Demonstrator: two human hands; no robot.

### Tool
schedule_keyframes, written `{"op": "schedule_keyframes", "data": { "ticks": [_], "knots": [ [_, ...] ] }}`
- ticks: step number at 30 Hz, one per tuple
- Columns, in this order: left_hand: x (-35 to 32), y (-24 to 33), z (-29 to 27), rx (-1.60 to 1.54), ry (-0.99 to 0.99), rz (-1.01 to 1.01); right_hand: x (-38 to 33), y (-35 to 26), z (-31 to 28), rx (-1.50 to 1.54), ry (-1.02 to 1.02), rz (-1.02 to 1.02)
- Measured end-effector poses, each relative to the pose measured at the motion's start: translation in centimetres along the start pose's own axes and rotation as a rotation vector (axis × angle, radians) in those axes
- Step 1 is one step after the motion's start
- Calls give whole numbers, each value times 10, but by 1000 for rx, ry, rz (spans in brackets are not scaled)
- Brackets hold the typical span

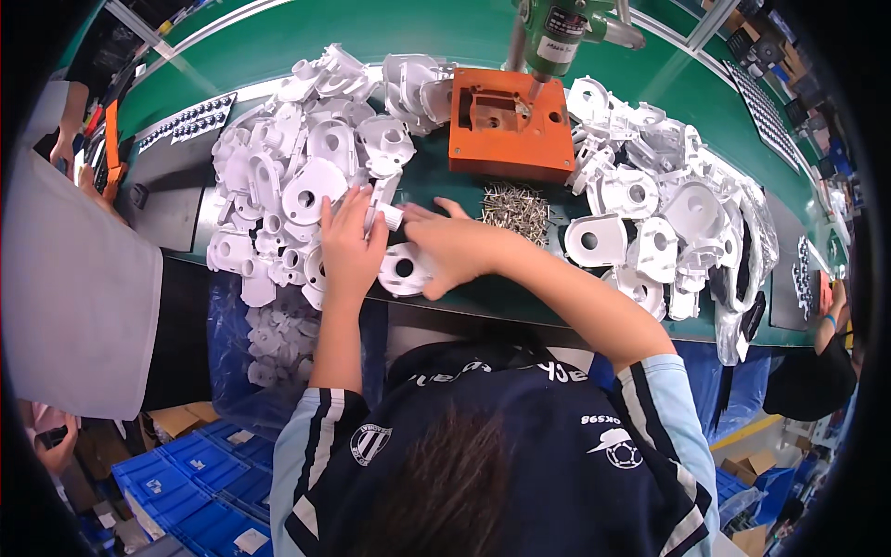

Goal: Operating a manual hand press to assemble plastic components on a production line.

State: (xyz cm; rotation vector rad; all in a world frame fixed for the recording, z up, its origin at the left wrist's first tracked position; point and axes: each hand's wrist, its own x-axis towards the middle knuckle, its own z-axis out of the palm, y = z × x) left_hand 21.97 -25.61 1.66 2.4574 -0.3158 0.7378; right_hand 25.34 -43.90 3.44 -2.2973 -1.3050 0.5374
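My left hand (350, 243) lies at the right edge of a heap of white plastic housings (314, 188), fingers stretched out and thumb apart. Between its thumb and index finger shows a white piece with a short tube end (390, 217); the contact is partly hidden. My right hand (457, 247) reaches across from the right, palm down, with its fingers apart and slightly blurred near that tube end. Beneath its thumb and palm sits a flat white housing with a round hole (402, 270), close to the table's near edge.
An orange fixture block (510, 160) stands beneath a green drill press (557, 37). Small metal screws (513, 212) are heaped before it. More white housings (640, 195) are piled at right. A blue-lined bin (227, 320) is below the table at left. Other people work at both sides.
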Motion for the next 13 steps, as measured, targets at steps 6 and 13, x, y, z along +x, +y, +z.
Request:
{"op": "schedule_keyframes", "data": {
  "ticks": [6, 13],
  "knots": [
    [0, 1, 9, -59, 25, -34, -48, -3, -11, -185, -14, 180],
    [-2, 3, 8, -463, 74, -409, 11, -7, -8, -109, -61, 72]
  ]
}}
